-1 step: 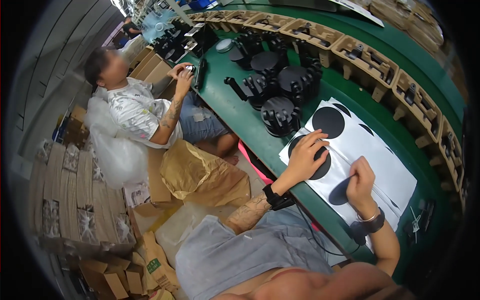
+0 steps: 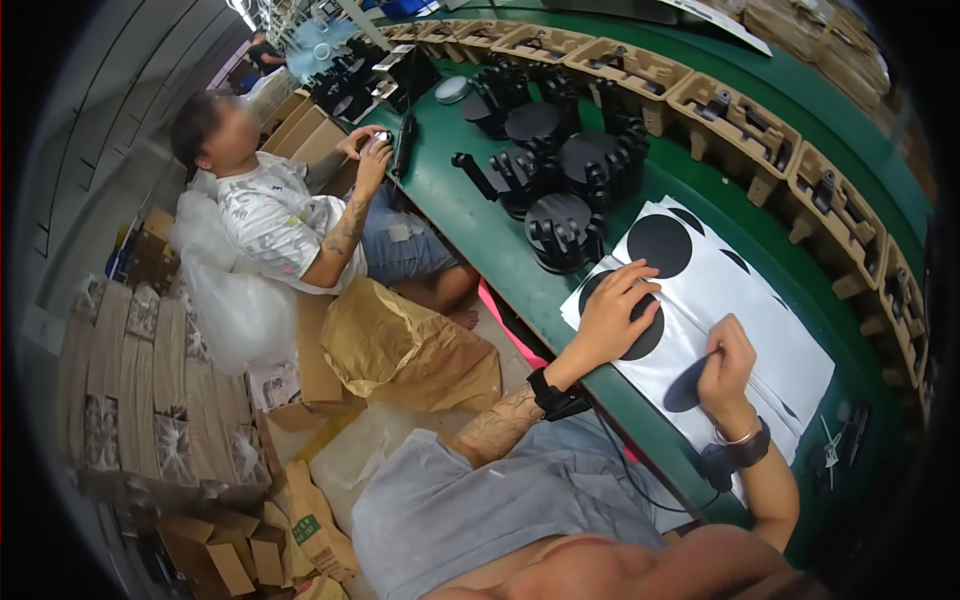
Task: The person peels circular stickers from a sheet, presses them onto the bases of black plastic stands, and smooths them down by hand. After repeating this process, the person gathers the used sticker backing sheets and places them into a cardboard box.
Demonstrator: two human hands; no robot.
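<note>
The left hand [image 2: 612, 310] lay flat, fingers spread, on a black disc [image 2: 632, 325], the right hand [image 2: 727, 365] pinching the white sheet [image 2: 745, 300] just beside it.

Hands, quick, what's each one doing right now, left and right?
Left hand: open, fingers spread flat on a black round disc on the white sheet.
Right hand: fingers curled, pinching the white sheet's surface.

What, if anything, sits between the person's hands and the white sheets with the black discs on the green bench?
Nothing visible does. The left hand already lies flat on a black disc at the near end of the white sheets. The right hand rests on the sheets beside it. The black round parts stand clear, further up the green bench.
</note>
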